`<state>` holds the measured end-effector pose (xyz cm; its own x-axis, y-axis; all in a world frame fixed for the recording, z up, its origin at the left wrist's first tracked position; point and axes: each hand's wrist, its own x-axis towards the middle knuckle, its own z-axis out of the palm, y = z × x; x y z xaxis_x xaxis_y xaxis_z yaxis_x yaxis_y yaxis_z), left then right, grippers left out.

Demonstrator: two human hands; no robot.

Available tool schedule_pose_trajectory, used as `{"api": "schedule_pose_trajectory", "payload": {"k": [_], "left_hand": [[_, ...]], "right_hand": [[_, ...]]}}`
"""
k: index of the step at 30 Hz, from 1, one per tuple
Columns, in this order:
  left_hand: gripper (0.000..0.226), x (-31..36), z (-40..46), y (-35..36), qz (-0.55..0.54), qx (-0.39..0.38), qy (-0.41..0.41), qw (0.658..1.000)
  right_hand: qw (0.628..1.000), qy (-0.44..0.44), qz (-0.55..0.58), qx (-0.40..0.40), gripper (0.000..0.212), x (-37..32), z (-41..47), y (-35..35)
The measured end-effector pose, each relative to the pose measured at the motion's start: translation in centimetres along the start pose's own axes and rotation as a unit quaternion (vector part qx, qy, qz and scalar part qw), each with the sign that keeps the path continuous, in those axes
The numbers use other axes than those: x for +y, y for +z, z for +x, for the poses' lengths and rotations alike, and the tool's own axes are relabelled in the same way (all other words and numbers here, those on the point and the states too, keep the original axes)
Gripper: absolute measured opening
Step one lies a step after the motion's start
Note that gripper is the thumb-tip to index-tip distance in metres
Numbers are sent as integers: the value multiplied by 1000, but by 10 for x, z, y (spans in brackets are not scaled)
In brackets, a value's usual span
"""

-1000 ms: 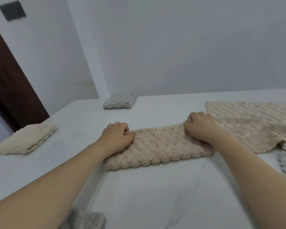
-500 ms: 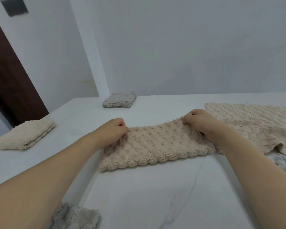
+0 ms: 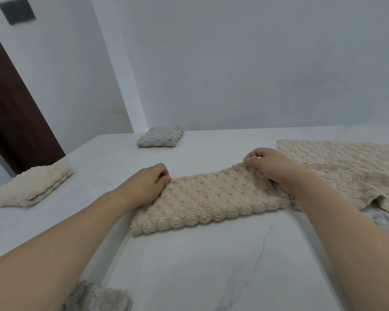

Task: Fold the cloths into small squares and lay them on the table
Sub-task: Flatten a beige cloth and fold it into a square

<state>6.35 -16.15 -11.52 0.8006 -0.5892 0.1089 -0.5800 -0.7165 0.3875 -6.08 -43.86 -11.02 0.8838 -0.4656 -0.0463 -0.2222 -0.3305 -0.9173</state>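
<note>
Beige cloth (image 3: pixel 209 198): folded strip, table (image 3: pixel 189 265) centre. Left hand (image 3: pixel 147 184) pinches its far-left corner; right hand (image 3: pixel 271 166) pinches far-right corner, lifted. Folded grey cloth (image 3: pixel 160 137) far; folded cream cloth (image 3: pixel 29 187) left.

Both forearms are bare to the frame's edge, with no sleeves, and the left hand (image 3: pixel 147 184) and right hand (image 3: pixel 272 164) are bare.

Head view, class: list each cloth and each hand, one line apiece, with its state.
Beige strip cloth: folded long, far corners pinched.
Left hand: pinching its left end.
Right hand: pinching its right end, lifted.
Grey cloth: folded square.
Cream cloth: folded.
Beige cloth at right: spread open.
</note>
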Motion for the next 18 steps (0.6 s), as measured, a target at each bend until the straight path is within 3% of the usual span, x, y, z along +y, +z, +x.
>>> {"api": "schedule_pose_trajectory", "payload": {"k": [3, 8, 13, 16, 18], "left_hand": [[18, 0, -1, 0, 31, 8, 1, 999], [15, 5, -3, -6, -30, 14, -33, 999], [13, 5, -1, -4, -71, 15, -65, 995], [14, 5, 2, -3, -145, -7, -112, 983], [16, 10, 3, -1, -129, -6, -142, 981]], "right_hand": [[1000, 2, 9, -6, 9, -1, -1, 0], [999, -10, 12, 35, 7, 3, 1, -1], [996, -29, 18, 82, 18, 7, 4, 2], [991, -40, -34, 120, 15, 10, 6, 2], [976, -70, -125, 162, 11, 8, 7, 2]]}}
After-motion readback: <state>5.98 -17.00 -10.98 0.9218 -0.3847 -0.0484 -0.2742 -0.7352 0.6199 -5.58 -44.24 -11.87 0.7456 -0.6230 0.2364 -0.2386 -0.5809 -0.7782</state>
